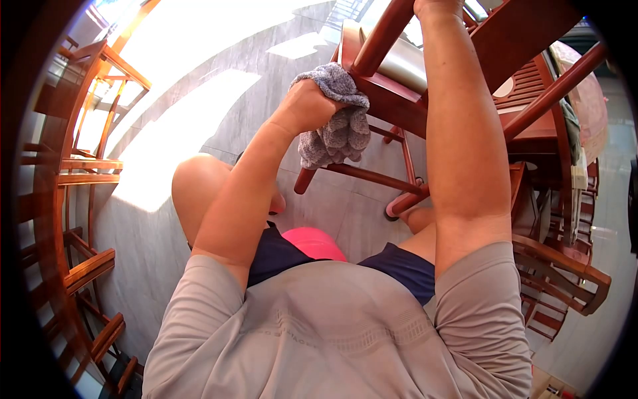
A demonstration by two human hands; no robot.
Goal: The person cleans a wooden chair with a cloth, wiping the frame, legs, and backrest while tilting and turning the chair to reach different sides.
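Observation:
My left hand [310, 106] is closed on a grey fluffy cloth [335, 136], which wraps over the fingers and hangs in folds below them. The cloth lies against the corner of a reddish-brown wooden chair [397, 103], near the seat frame and a leg. My right arm reaches up across the chair. Only the base of my right hand [438, 6] shows at the top edge, beside a chair post; its fingers are out of sight. The chair's lower rails [372, 178] run just in front of my knees.
A pink seat [314, 244] shows between my thighs. Wooden chairs [90, 159] line the left side, and another wooden chair [561, 269] stands at the right. Beyond the held cloth, sunlight falls on the grey floor [226, 126]. A slatted wooden surface [525, 86] is at upper right.

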